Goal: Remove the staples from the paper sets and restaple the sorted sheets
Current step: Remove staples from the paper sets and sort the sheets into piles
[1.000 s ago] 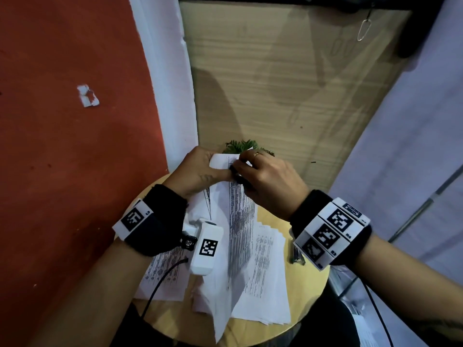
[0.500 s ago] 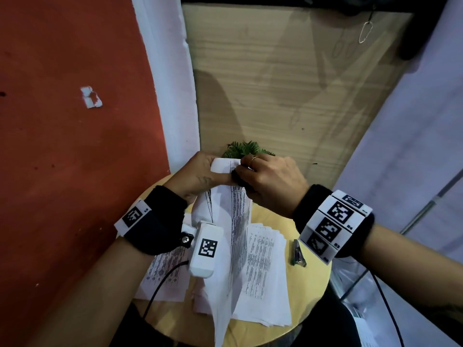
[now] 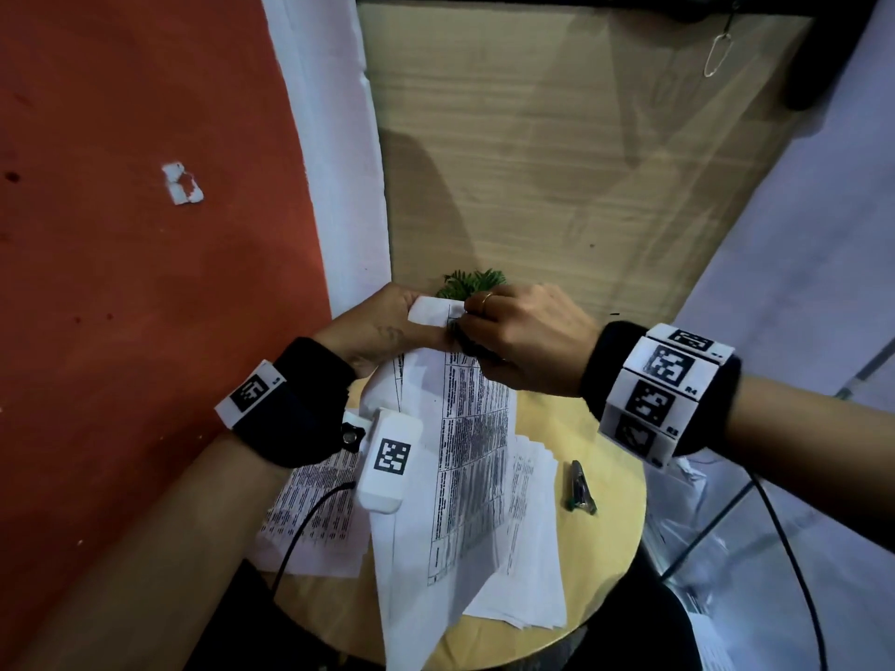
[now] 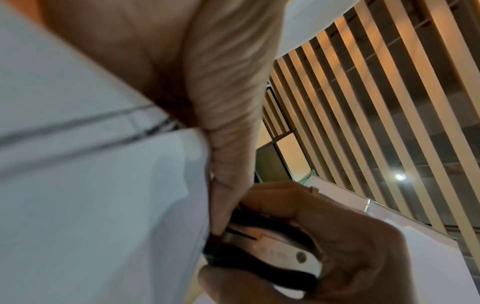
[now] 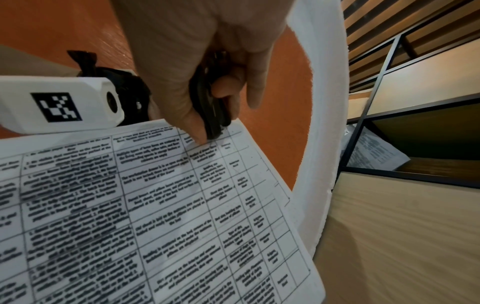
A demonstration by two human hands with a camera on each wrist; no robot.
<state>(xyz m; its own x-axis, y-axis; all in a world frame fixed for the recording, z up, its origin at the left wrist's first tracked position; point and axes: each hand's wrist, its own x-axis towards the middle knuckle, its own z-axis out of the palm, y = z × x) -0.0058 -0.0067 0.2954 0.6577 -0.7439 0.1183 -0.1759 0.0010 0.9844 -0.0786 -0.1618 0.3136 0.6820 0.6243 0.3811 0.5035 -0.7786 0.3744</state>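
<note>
1. Hanging from the fingers, the held paper set (image 3: 465, 457) droops toward the table (image 3: 610, 481); it looks thin, light and limp, so I judge it will sag and twist unless it is taken right at the stapled corner.
2. Below the fingers lie more loose sheets (image 3: 528, 540) in an uneven pile on the table, and a small dark metal tool (image 3: 578, 489) lies beside them, well clear of both hands.
3. At the fingers, the left hand (image 3: 373, 331) pinches the top corner of the set between thumb and fingertips, keeping that corner taut; the corner's blank back is folded toward the camera.
4. The right hand (image 3: 528, 341) has its fingers curled tight round a black-and-silver staple tool (image 4: 270, 246), whose nose touches the paper's edge beside the left thumb.
5. I judge the paper tears easily here, so any pull ought to stay gentle and close to the pinch.
6. The sheets are white, printed with a ruled table of small dark text, too blurred to read.
7. Beyond the fingers, a green plant (image 3: 472, 283) peeks up against a wooden panel.
</note>
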